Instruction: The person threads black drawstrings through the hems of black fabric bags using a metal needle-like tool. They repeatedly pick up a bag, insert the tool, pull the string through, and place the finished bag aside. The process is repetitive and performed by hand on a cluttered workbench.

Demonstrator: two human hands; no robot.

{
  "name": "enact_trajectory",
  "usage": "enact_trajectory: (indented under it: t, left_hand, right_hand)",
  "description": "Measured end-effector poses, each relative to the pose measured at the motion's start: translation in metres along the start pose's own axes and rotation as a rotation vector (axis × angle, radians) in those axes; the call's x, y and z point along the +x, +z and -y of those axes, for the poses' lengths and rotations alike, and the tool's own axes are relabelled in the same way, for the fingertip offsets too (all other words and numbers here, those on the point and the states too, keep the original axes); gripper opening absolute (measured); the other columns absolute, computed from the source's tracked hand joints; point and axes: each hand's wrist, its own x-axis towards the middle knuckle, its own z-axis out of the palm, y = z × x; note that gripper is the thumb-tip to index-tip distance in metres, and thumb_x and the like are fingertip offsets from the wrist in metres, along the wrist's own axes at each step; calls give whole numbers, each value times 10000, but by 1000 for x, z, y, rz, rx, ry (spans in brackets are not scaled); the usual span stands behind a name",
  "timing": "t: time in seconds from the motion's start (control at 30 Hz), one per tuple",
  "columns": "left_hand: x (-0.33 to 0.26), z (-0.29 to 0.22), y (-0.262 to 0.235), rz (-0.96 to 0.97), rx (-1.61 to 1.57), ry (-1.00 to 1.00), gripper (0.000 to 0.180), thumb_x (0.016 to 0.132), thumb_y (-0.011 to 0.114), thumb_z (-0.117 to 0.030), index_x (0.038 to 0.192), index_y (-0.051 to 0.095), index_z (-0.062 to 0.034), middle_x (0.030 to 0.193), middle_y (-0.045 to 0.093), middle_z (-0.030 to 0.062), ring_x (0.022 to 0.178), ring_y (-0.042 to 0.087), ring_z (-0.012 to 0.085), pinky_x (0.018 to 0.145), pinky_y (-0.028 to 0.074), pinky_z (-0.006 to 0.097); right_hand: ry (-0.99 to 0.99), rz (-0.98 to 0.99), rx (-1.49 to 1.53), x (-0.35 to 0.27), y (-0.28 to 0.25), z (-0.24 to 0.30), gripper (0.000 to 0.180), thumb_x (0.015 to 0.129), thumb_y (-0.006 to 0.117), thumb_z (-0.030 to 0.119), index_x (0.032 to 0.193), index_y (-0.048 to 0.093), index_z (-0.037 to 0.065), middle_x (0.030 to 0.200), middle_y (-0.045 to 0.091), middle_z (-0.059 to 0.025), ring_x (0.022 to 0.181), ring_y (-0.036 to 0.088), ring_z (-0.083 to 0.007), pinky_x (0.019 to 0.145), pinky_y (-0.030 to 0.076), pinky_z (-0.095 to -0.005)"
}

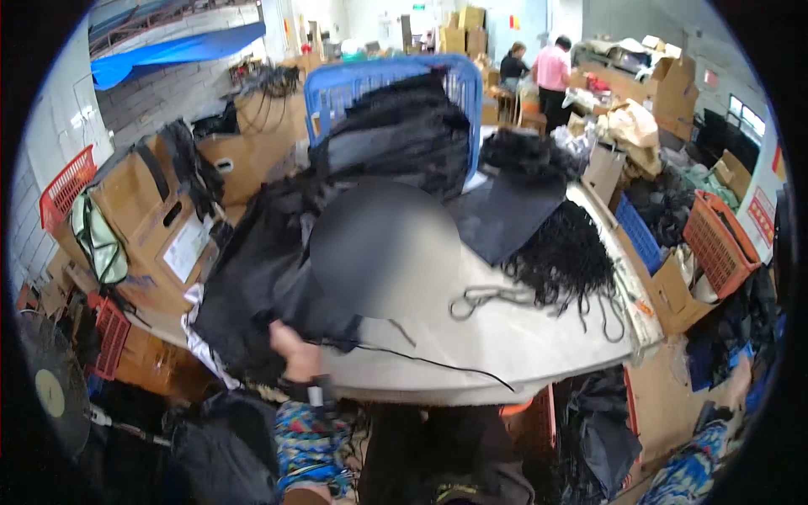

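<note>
Far off to the left of the left hand [296, 352], one red plastic basket [66, 187] is leaning up by the wall, can't tell what's in it. Closer in, cardboard boxes [168, 231] are stacking up with black straps hanging over them, and a second red crate [109, 335] is sitting low, just left of the hand.

The left hand itself is closing around the edge of a big pile of black fabric [261, 278], fingers tucked into the cloth at the near rim of the white table [505, 337]. The pile is running up and away from the hand, its long axis going from the near table edge toward the far side, leaning a bit right. A thin black cord [421, 360] is trailing out to the right of the hand across the tabletop.

Straight beyond the hand, one blue plastic laundry-type basket [383, 80] is overflowing with more black and grey fabric. Right of the hand, a flat black sheet [505, 215] is lying next to a tangle of black stringy cords [564, 261].

Further right, an open cardboard box [677, 295] is holding one blue crate [640, 236], and one orange basket [720, 244] is sitting beside it, contents hard to make out.

The right hand isn't showing up anywhere, only a patterned sleeve [694, 471] low on the far right, so can't say what it's doing. Two people [539, 71] are standing way at the back.
</note>
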Motion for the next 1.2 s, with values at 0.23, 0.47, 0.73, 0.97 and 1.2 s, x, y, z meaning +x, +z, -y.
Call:
enact_trajectory:
  t: [0.23,0.47,0.73,0.97,1.2]
  left_hand:
    - [-201,69,0,352,19,-574,249,960,436,-248,1093,569,-87,1109,627,64,968,613,195,914,487,402]
    - [-256,61,7,604,12,-711,458,964,415,-398,1272,433,-59,1213,538,111,1103,542,291,983,426,466]
    - [-186,32,-7,366,348,-517,447,912,486,-484,1115,531,-89,992,634,66,891,623,244,703,528,396]
    - [-195,36,0,408,330,-498,344,938,489,-390,1055,543,-71,877,645,43,552,620,192,382,456,266]
    - [-163,14,0,415,484,-351,317,888,589,-398,1002,568,-102,735,594,-7,555,534,133,454,398,246]
  right_hand:
    - [-118,625,71,-231,154,342,324,802,651,32,1124,614,24,793,622,-35,648,534,-50,588,466,-221]
    - [-824,616,32,-335,225,414,537,739,673,199,1238,515,79,743,464,-47,654,559,-192,506,456,-304]
    - [-680,860,234,-304,261,368,366,730,691,150,1087,611,125,703,508,-65,570,551,-247,522,450,-342]
    - [-620,961,313,-327,240,399,283,768,656,166,1019,585,55,756,552,-109,657,588,-293,564,469,-385]
    - [-667,732,159,-336,263,396,142,771,606,141,819,548,20,732,572,-128,634,598,-329,521,476,-409]
